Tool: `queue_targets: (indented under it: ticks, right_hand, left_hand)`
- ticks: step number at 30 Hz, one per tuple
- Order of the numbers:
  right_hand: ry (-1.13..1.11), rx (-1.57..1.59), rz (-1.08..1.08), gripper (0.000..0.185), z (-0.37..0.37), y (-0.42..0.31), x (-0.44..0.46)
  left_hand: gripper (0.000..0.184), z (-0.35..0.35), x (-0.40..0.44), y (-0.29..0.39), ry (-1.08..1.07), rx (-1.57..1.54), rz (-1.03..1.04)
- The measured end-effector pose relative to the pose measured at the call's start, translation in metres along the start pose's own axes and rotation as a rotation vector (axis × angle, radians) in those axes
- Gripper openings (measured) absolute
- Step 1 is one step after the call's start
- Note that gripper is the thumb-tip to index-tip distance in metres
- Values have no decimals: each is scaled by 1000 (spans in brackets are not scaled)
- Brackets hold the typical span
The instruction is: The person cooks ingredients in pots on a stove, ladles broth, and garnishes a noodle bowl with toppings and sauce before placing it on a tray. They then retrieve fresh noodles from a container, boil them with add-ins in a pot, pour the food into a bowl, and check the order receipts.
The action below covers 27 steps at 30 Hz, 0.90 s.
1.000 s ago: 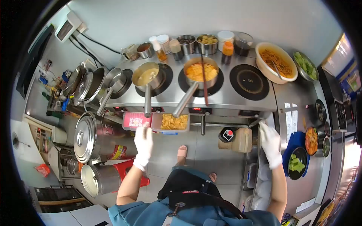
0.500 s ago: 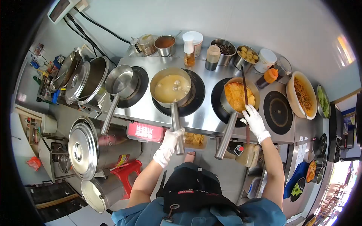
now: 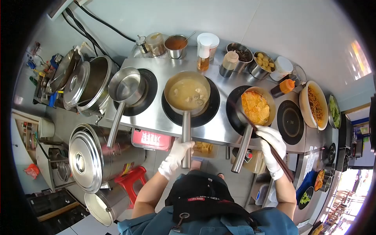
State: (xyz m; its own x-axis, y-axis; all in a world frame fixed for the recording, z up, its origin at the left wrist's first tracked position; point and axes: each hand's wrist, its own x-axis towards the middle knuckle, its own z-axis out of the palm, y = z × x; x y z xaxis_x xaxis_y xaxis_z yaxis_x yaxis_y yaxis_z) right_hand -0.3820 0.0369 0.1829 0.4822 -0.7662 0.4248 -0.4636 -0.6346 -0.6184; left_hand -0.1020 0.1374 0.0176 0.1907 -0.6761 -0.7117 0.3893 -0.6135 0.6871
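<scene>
My gloved left hand (image 3: 180, 154) is closed around the steel handle of the middle saucepan (image 3: 186, 127). Cloudy yellowish liquid (image 3: 188, 94) with a few lumps fills that pan, which sits on a black burner. In my gloved right hand (image 3: 271, 144) is a pair of long dark chopsticks (image 3: 282, 165), slanting up and left past the right saucepan (image 3: 242, 149). Orange-yellow sheets of food (image 3: 255, 106) lie in that pan. The chopsticks' upper-left ends are blurred; whether they touch the pan I cannot tell.
A third saucepan (image 3: 122, 88) stands at the left with its handle jutting over the counter edge. Behind the burners are squeeze bottles (image 3: 228, 64) and steel pots (image 3: 258, 70). A bowl of noodles (image 3: 304, 102) stands right; a big lidded pot (image 3: 78, 161) stands lower left.
My right hand has drawn down toward me, and the chopsticks have swung from nearly upright to a slant. My left hand stays on the middle saucepan's handle. The camera view has shifted slightly.
</scene>
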Motion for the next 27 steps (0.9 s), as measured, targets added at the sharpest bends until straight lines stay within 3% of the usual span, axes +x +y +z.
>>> queue_targets:
  ticks: [5,7,11,13,25,27]
  right_hand:
    - [-103,161,33,14,47,3,44]
    - [-134,303,210,12,65,-2,60]
    - [-149,312,128,11,106,10,86]
    - [-16,319,101,10,118,13,94]
    - [15,205,57,15,112,-4,72]
    - [193,579,315,24,112,2,67]
  left_hand:
    - [19,3,4,-3,7,-12,5]
    - [18,1,2,-5,4,-30,14]
    - [18,6,-2,-4,-13,-47,53]
    - [18,5,-2,-2,-26,-26,40]
    - [22,2,11,-18,-127,-107,66]
    - [31,-2,12,-22,-136,21,120]
